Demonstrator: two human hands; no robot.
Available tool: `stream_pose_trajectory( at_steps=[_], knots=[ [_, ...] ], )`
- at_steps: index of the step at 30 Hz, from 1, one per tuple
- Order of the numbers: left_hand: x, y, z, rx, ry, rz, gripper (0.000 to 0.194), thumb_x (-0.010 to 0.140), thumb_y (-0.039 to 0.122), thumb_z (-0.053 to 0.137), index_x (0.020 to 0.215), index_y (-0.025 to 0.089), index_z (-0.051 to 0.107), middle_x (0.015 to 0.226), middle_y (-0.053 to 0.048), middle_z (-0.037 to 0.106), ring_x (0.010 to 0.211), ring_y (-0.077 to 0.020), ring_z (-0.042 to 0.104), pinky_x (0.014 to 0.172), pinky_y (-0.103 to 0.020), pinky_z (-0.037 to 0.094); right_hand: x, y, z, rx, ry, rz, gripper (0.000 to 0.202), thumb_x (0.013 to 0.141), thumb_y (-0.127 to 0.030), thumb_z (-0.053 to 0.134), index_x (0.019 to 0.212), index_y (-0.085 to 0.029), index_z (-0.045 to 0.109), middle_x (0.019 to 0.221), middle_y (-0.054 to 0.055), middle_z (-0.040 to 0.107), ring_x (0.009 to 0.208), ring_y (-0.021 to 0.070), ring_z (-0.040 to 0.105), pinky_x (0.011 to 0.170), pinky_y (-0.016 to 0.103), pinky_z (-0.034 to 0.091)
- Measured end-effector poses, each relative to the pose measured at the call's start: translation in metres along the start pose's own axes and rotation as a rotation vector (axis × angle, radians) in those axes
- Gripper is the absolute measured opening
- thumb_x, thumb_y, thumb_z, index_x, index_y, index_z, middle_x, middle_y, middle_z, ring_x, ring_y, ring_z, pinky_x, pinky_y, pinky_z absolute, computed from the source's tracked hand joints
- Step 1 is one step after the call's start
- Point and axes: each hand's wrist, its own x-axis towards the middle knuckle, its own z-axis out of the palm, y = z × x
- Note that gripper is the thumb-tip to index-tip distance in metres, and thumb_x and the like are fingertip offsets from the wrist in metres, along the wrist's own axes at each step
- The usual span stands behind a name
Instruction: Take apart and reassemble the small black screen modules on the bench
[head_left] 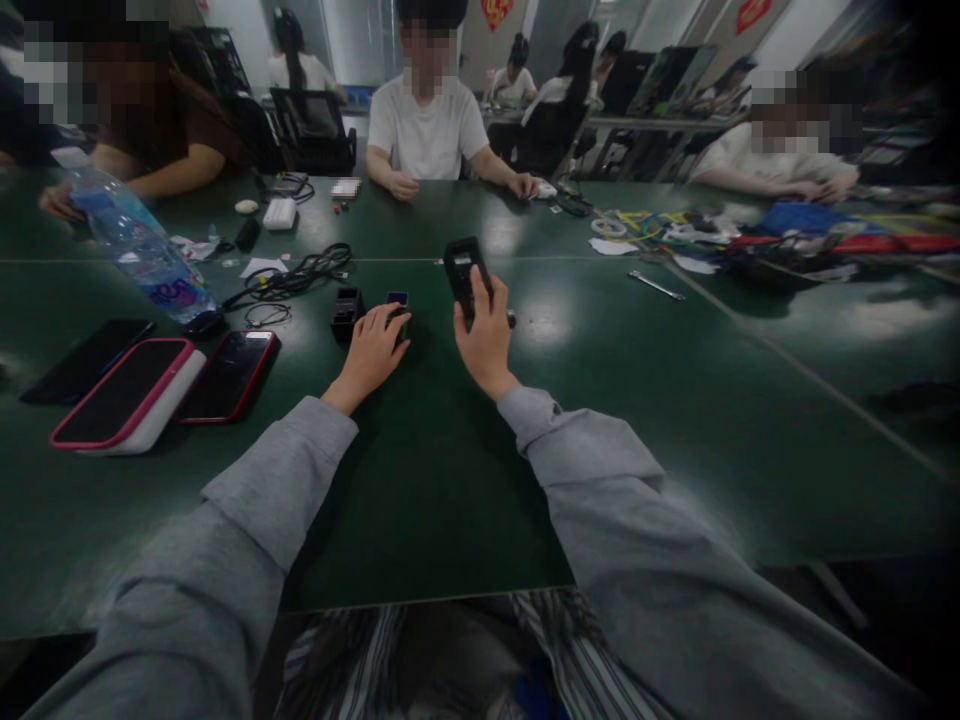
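My right hand is closed around a black handheld device, which tilts up off the table with its far end uncovered. A small round dark piece shows beside that wrist, partly hidden. My left hand has its fingers bent over a small dark block with a bluish top; the fingers cover most of it and seem to grip it. Just left of those fingers, a black open-topped holder stands on the green table.
Phones, a red-rimmed case and a tilted water bottle are at left, near black cables. To the right lie a wrench and tangled wires. A person in white sits opposite.
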Motion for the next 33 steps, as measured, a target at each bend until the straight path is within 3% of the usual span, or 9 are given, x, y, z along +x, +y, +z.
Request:
stream_pose_trajectory(
  at_steps=[5, 13, 19, 25, 33],
  knots=[
    [0.000, 0.000, 0.001, 0.001, 0.009, 0.009, 0.046, 0.092, 0.021, 0.055, 0.137, 0.021, 0.049, 0.146, -0.014, 0.047, 0.138, -0.0315, 0.041, 0.110, -0.050, 0.039, -0.007, -0.006, 0.016, 0.004, -0.105, 0.000, 0.052, 0.102, -0.028, 0.034, 0.153, -0.017, 0.032, 0.148, 0.017, 0.035, 0.137, 0.0287, 0.040, 0.107, 0.045, 0.048],
    [0.000, 0.000, 0.001, -0.003, 0.008, 0.015, 0.046, 0.092, 0.022, 0.054, 0.138, 0.020, 0.049, 0.146, -0.015, 0.046, 0.138, -0.0322, 0.040, 0.111, -0.050, 0.038, -0.014, -0.003, 0.021, -0.081, -0.397, 0.109, 0.056, 0.100, -0.036, 0.046, 0.150, -0.014, 0.037, 0.147, 0.025, 0.038, 0.122, 0.0384, 0.056, 0.091, 0.051, 0.055],
    [0.001, -0.002, 0.003, -0.004, 0.006, 0.014, 0.047, 0.092, 0.022, 0.055, 0.138, 0.020, 0.048, 0.147, -0.015, 0.046, 0.138, -0.0321, 0.040, 0.111, -0.050, 0.038, -0.014, -0.008, 0.017, -0.081, -0.390, 0.106, 0.057, 0.103, -0.044, 0.040, 0.150, -0.012, 0.036, 0.148, 0.026, 0.038, 0.119, 0.0378, 0.059, 0.090, 0.050, 0.055],
    [0.000, -0.001, 0.003, -0.002, 0.009, 0.023, 0.047, 0.092, 0.023, 0.055, 0.139, 0.020, 0.047, 0.146, -0.015, 0.046, 0.138, -0.0316, 0.041, 0.111, -0.050, 0.038, -0.013, -0.010, 0.016, -0.055, -0.346, 0.090, 0.052, 0.106, -0.047, 0.027, 0.141, -0.015, 0.049, 0.145, 0.021, 0.044, 0.118, 0.0338, 0.060, 0.091, 0.046, 0.055],
    [0.000, -0.001, 0.002, -0.002, -0.001, 0.010, 0.049, 0.092, 0.023, 0.053, 0.140, 0.019, 0.045, 0.147, -0.015, 0.046, 0.139, -0.0313, 0.040, 0.112, -0.049, 0.037, -0.014, -0.011, 0.014, -0.036, -0.359, 0.070, 0.052, 0.105, -0.048, 0.030, 0.142, -0.015, 0.047, 0.145, 0.021, 0.043, 0.121, 0.0328, 0.058, 0.094, 0.045, 0.054]
  ],
)
